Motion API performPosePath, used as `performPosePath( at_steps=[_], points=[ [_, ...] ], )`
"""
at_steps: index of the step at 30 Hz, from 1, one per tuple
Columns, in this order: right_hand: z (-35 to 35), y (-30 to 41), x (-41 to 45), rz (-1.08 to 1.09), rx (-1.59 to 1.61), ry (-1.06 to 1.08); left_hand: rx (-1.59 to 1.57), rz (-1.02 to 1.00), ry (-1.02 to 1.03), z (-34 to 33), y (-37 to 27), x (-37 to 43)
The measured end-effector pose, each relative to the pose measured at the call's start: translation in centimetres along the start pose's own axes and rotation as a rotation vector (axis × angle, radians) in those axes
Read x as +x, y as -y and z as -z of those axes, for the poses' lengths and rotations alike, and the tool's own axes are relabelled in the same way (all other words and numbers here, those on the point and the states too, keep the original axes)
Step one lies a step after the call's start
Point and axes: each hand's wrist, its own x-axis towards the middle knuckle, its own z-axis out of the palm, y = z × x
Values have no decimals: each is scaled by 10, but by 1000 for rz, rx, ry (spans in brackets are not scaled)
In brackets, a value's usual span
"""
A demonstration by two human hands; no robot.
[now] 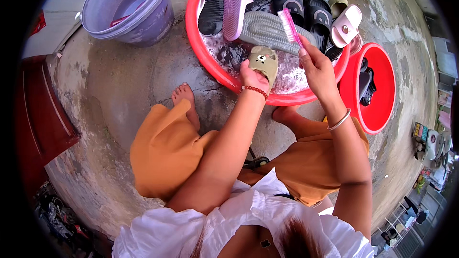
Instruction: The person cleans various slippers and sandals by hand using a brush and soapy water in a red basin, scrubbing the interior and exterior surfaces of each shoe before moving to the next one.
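Note:
My left hand (pixel 255 77) is inside an olive-green slide sandal (pixel 264 61) with a bear face on its strap, held over the near rim of a red basin (pixel 211 73). In my right hand (pixel 317 66) is a pink scrub brush (pixel 291 28), its white bristles facing left, raised above the basin. The brush and the olive sandal are apart. Foamy water (pixel 292 75) lies in the basin beneath a pile of slides. Among them are a grey slide (pixel 267 32) lying sole up, a lilac slide (pixel 235 5) and black slides (pixel 289 3) with smile marks.
A purple bucket (pixel 143 18) stands at the upper left. Right of the basin, a smaller red tub (pixel 385 89) holds dark footwear (pixel 367 86). A pale pink slide (pixel 346 27) rests at the basin's right rim. My bare feet (pixel 184 96) are on the wet concrete near the basin.

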Motion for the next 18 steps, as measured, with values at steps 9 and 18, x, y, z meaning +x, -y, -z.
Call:
performPosePath(
  at_steps=[9, 18],
  points=[
    [-77, -5, -68, 17, -870, 238, -2, -30, 105, 39, 3, 4],
    [-78, -11, -64, 19, -645, 152, -37, 32, 64, 36, 14, 7]
  ],
)
